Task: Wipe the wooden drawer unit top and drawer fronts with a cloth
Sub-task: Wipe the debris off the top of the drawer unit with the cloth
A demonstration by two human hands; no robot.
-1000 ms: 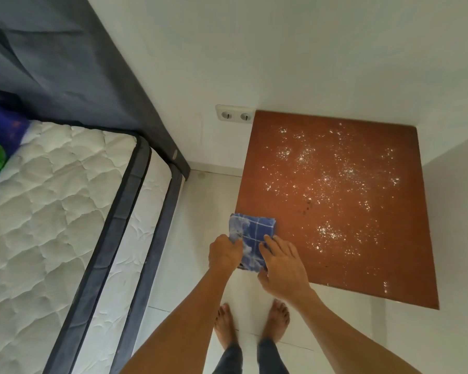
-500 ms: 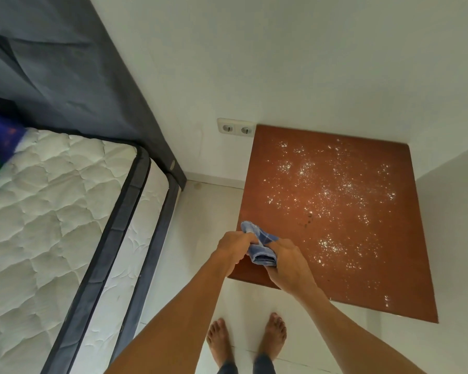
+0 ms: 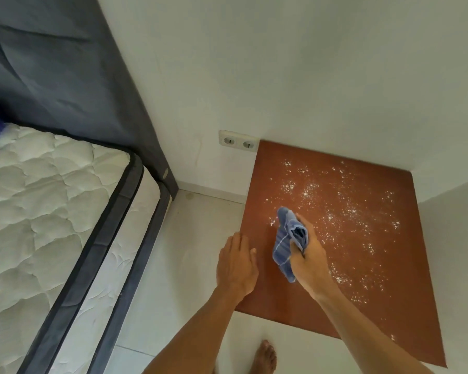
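Released by the left hand (image 3: 237,264), now flat and open, the cloth (image 3: 289,240) hangs bunched in the right hand (image 3: 310,259).

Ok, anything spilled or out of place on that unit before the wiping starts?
Yes: white powdery specks are scattered across most of the reddish-brown wooden unit top, thickest mid-surface. The right hand holds the bunched blue checked cloth above it. Nothing else looks odd.

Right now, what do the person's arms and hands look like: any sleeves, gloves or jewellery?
Both forearms are bare, with no sleeves in view. The left hand and right hand wear no gloves, and no rings, watch or bracelets show.
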